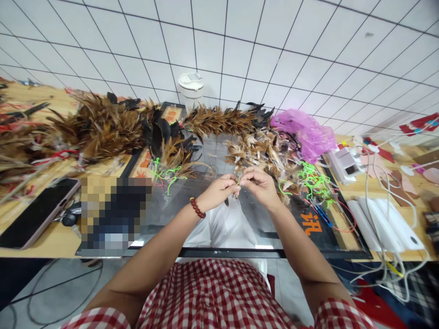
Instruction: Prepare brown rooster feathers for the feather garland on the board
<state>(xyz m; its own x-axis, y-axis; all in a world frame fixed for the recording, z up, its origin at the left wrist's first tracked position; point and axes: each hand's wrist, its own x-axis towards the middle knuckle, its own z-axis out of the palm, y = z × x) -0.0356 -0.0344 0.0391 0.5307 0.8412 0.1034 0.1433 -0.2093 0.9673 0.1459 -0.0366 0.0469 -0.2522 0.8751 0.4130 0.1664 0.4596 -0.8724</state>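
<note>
Over the dark glass panel, my left hand (222,188) and my right hand (259,183) meet fingertip to fingertip, both closed in a pinch. Between the fingertips shows a bit of bright green string (239,182). Small feathers (235,196) poke out below my left fingers; most of what I hold is covered. Just beyond my hands lies a pile of loose brown and white feathers (255,153). A tangle of green strings (313,183) is to the right, and a feather bunch with green ties (174,153) to the left.
Brown feather bundles (99,123) fill the left; a long feather row (219,119) runs along the back. At right are a pink plastic bag (307,132), a blue cutter (322,216) and white devices with cables (384,224). A phone (39,212) lies at left.
</note>
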